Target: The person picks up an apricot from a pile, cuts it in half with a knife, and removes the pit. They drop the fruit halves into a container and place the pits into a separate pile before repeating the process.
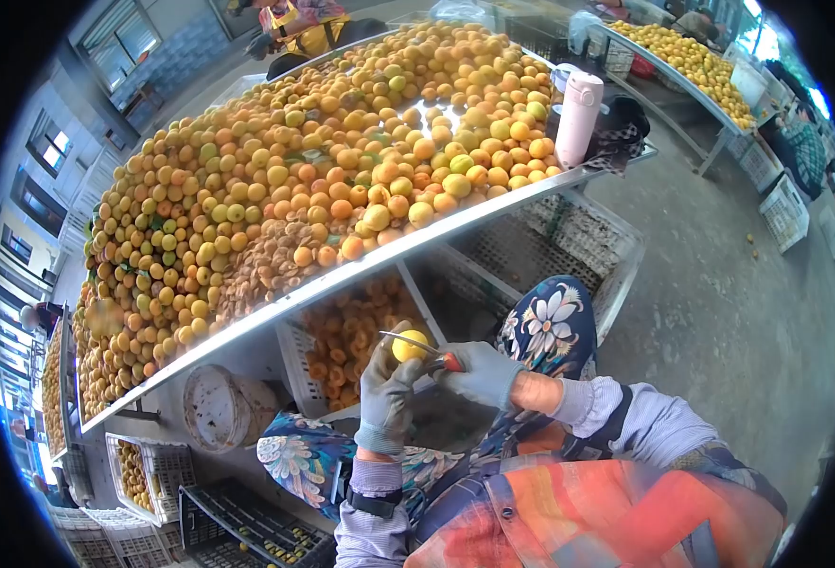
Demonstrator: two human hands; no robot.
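Close over my lap, my left hand (pixel 387 396) in a grey glove is closed around a yellow apricot (pixel 409 347). My right hand (pixel 479 373), gloved as well, grips a small knife (pixel 451 362) by its red handle. Its thin blade lies across the apricot, pointing left. Just beyond my hands, under the table edge, stands a white crate (pixel 296 362) of split apricot halves (pixel 346 331). Above it a tilted-looking table (pixel 342 281) bears a large heap of whole apricots (pixel 313 180), with a pile of brown pits (pixel 280 260) near its front edge.
A pink bottle (pixel 579 121) and dark cloth (pixel 621 133) stand at the table's right corner. Below are another white crate (pixel 616 248), a bucket (pixel 219 409) and black crates (pixel 256 525). A person in a yellow apron (pixel 315 33) is across the table; another fruit table (pixel 687 66) stands right.
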